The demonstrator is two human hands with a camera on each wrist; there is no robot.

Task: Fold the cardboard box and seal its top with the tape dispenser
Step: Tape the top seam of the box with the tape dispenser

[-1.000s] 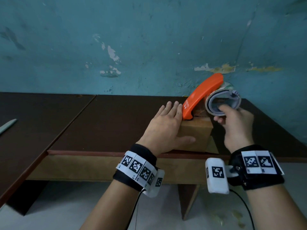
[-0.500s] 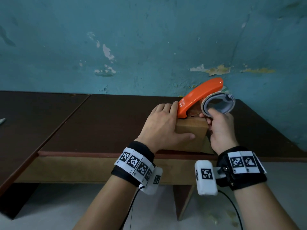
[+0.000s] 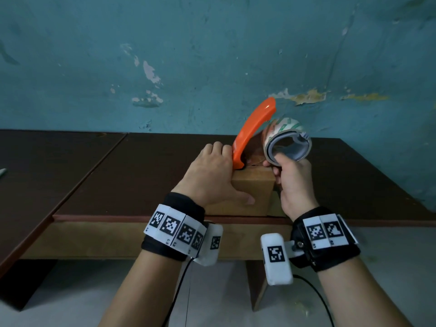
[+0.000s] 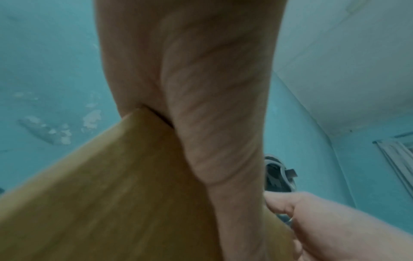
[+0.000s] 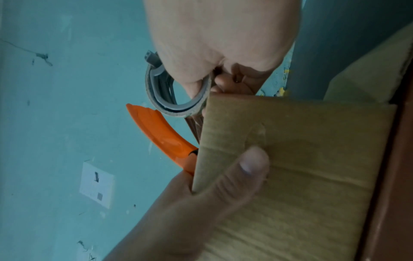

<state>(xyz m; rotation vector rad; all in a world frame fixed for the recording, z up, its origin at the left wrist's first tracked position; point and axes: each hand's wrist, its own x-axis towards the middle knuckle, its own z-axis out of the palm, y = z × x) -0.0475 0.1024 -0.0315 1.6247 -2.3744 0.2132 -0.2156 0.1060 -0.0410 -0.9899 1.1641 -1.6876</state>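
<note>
A small brown cardboard box [image 3: 250, 192] [image 5: 290, 159] stands at the table's front edge. My left hand [image 3: 212, 175] holds it down, palm on the top, thumb [image 5: 234, 176] across the front face, fingers curled at the far side. The tape dispenser stands steeply tilted on the box top, its orange handle [image 3: 254, 131] [image 5: 156, 127] rising beside my left fingers. My right hand [image 3: 292, 182] grips its tape roll [image 3: 286, 142] [image 5: 178, 106], thumb inside the grey core and fingers outside. The box top under the dispenser is mostly hidden.
The dark brown table [image 3: 141, 173] runs left and back to a peeling blue wall. A box flap [image 3: 277, 204] sticks out on the right of the box. A pale object [image 3: 2, 171] lies at the far left edge. The floor shows below the table's front edge.
The dispenser has tipped up steeper, its handle now nearly upright. My left fingers have gone from flat on the box top to curled. My right hand has come closer to the box.
</note>
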